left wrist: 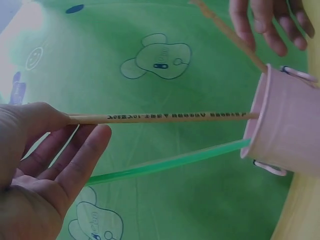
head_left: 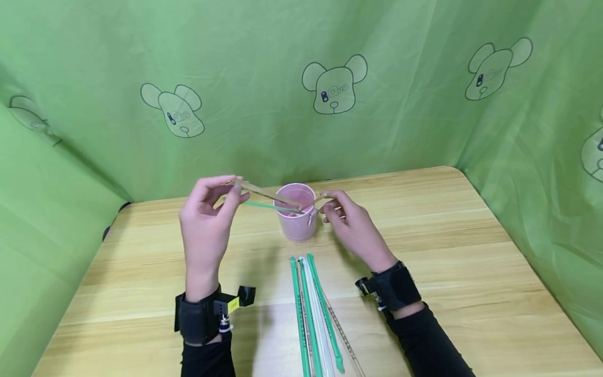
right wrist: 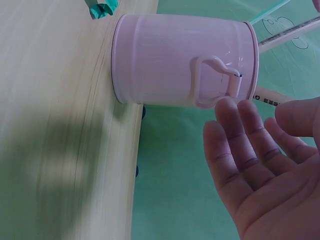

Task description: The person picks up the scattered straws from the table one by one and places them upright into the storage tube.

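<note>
At the lower left, the left hand [left wrist: 50, 185] pinches a tan straw [left wrist: 175, 118] (it has tiny black writing) that pokes into a pink bucket [left wrist: 295, 122] at the right. A green straw [left wrist: 175, 164] slants below, and the right hand's [left wrist: 264, 15] fingers hang at the upper right

A curtained booth: green cloth [head_left: 264, 141] (animal-printed) around a wood-grain table [head_left: 447, 235].

Pink pail [head_left: 296, 230] near the surface's [head_left: 452, 235] far edge is smooth and kinda glossy, can't tell if painted metal or plastic. Surface looks like smooth wood grain. Green backdrop's [head_left: 254, 141] wrinkly cloth, straw wrappers [head_left: 300, 314] look papery.
</note>
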`<state>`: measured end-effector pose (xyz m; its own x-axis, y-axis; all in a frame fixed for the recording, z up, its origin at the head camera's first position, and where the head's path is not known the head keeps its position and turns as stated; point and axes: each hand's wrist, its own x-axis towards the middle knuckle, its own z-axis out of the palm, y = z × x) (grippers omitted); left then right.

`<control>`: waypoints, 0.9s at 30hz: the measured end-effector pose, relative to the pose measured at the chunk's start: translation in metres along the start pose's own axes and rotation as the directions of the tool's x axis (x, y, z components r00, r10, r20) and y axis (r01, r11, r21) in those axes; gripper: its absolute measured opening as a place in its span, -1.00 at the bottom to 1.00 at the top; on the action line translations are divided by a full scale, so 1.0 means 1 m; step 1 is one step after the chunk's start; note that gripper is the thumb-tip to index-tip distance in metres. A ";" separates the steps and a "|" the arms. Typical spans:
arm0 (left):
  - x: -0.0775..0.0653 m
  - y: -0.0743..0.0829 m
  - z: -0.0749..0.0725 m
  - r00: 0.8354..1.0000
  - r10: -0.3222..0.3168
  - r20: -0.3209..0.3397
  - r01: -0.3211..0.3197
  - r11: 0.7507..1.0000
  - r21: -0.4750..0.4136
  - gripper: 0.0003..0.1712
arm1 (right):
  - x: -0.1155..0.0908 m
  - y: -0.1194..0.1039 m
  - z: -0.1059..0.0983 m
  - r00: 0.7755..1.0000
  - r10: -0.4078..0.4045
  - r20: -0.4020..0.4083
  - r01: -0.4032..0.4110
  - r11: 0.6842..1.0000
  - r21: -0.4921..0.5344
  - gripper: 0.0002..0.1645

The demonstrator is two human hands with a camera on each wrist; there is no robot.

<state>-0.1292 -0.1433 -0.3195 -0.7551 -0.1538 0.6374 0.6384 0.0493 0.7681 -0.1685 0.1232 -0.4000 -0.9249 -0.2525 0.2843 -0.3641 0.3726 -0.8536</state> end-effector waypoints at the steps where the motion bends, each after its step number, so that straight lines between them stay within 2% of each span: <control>1: 0.000 -0.001 0.001 1.000 -0.011 0.003 0.011 1.000 0.019 -0.79 | 0.000 0.000 0.000 1.000 0.001 0.001 -0.001 1.000 -0.001 -0.61; 4: -0.001 -0.005 0.002 0.999 -0.037 0.009 0.036 0.995 0.088 -0.80 | 0.001 0.000 0.001 1.000 -0.001 0.004 0.001 1.000 -0.004 -0.61; 6: -0.001 -0.006 0.003 0.999 -0.031 0.019 0.027 0.986 0.162 -0.80 | 0.001 0.001 0.001 1.000 -0.003 0.008 0.004 1.000 -0.004 -0.61; 9: -0.001 -0.010 0.004 0.998 0.028 0.053 -0.043 0.956 0.290 -0.80 | 0.001 0.001 0.002 1.000 -0.004 0.007 0.004 1.000 -0.006 -0.61; 12: -0.001 -0.013 0.006 0.990 0.105 0.094 -0.134 0.913 0.386 -0.79 | 0.000 0.001 0.002 1.000 -0.004 0.008 0.004 1.000 -0.005 -0.60; 16: -0.002 -0.015 0.007 0.980 0.147 0.137 -0.192 0.885 0.425 -0.77 | -0.001 0.000 0.002 1.000 -0.008 0.006 0.008 1.000 0.005 -0.60; 22: -0.004 -0.020 0.007 0.980 0.112 0.166 -0.179 0.859 0.480 -0.78 | -0.001 0.000 0.003 1.000 0.001 0.010 -0.001 1.000 0.010 -0.57; 27: -0.005 -0.025 0.009 0.977 0.049 0.206 -0.149 0.852 0.502 -0.82 | -0.001 0.000 0.005 1.000 -0.001 0.015 0.001 1.000 -0.007 -0.57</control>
<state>-0.1424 -0.1345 -0.3411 -0.7372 0.0552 0.6734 0.5813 0.5600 0.5904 -0.1675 0.1192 -0.4027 -0.9228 -0.2660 0.2788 -0.3660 0.3784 -0.8502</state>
